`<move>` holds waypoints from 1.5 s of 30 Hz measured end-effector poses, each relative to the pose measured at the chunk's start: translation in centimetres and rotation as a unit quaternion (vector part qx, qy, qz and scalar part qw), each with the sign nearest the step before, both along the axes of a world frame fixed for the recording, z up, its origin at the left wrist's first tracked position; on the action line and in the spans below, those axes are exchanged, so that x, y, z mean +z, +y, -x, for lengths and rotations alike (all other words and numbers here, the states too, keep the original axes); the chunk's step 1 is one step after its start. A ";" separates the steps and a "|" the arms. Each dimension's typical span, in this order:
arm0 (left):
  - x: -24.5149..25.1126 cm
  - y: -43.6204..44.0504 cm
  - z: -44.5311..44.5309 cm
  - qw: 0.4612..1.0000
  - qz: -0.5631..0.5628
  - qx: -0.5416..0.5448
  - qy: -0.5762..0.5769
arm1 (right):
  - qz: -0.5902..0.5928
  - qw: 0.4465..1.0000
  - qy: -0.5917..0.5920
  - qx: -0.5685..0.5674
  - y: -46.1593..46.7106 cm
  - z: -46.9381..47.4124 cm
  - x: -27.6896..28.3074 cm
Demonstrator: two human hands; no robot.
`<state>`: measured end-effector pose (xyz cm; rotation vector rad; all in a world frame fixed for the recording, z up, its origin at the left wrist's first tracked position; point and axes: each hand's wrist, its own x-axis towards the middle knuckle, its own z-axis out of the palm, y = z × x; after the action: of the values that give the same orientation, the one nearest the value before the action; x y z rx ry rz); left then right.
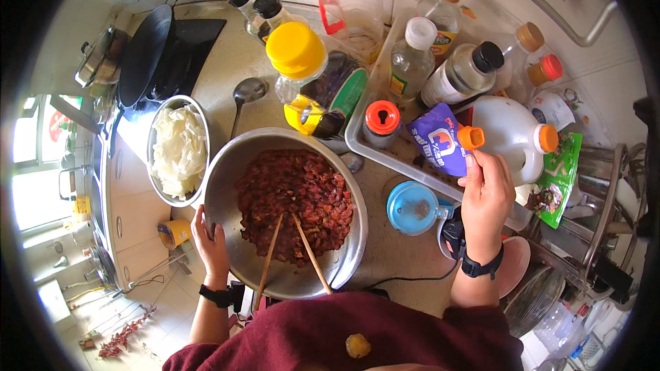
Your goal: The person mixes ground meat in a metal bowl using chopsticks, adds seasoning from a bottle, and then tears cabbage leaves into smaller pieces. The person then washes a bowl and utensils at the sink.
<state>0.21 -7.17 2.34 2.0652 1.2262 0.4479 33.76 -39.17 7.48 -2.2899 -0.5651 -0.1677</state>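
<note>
My left hand (pixel 212 247) grips the left rim of a large stainless steel bowl (pixel 353 263). Diced dark red meat (pixel 296 201) fills much of it, and two wooden chopsticks (pixel 310 250) stand apart in the meat, leaning on the near rim. To the right, thumb and forefinger of my right hand (pixel 487 185) pinch the edge of a purple packet (pixel 435 139) beside its orange spout (pixel 471 138). The packet bears printing and is over the edge of a clear plastic tray (pixel 381 159). Below it sits a blue-lidded seasoning jar (pixel 412 208).
Left of the bowl stands a smaller metal bowl of sliced white vegetable (pixel 178 152). A ladle (pixel 249 90), a yellow-capped jug (pixel 296 51) and several bottles stand behind. A wok (pixel 147 56) is at far left. A black cord (pixel 412 279) crosses the counter; a dish rack (pixel 593 226) stands right.
</note>
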 end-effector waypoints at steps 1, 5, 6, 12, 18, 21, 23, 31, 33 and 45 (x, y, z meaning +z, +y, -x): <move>-0.1 0.0 0.0 1.000 -0.012 -0.017 -0.016 | -0.003 1.000 0.004 0.010 0.3 -0.2 0.1; 0.0 0.1 0.0 0.997 -0.064 -0.027 0.028 | -0.029 0.996 -0.046 0.070 1.3 -0.8 0.9; 0.0 0.0 -0.1 0.996 -0.077 -0.032 0.028 | -0.060 0.996 -0.037 0.062 1.1 -0.6 1.4; 0.6 -0.3 -0.5 1.000 0.006 0.018 0.023 | -0.082 0.974 -0.173 -0.121 -2.9 -0.3 3.4; 0.2 -0.2 -0.3 0.999 -0.044 -0.007 0.015 | 0.001 0.982 -0.002 -0.188 -5.3 -1.7 1.7; -0.2 0.0 -0.1 0.999 -0.036 -0.012 -0.021 | 0.001 0.976 -0.015 -0.217 -5.5 -1.7 0.9; -0.3 0.1 -0.1 0.999 -0.023 -0.015 -0.039 | -0.006 0.977 -0.027 -0.212 -5.5 -1.7 1.1; 0.2 -0.3 -0.4 0.999 -0.024 -0.034 -0.012 | -0.196 0.913 -0.102 -0.342 -9.0 1.2 7.5; 0.2 -0.3 -0.4 1.000 0.004 -0.020 -0.006 | -0.259 0.875 -0.181 -0.366 -9.6 2.0 8.6; -0.1 -0.1 -0.2 0.998 -0.030 -0.046 -0.007 | -0.264 0.898 -0.192 -0.296 -7.9 1.8 8.1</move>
<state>0.40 -7.22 2.27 2.1544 1.1176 0.4605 31.91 -47.10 15.58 -1.8199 0.0273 -0.9654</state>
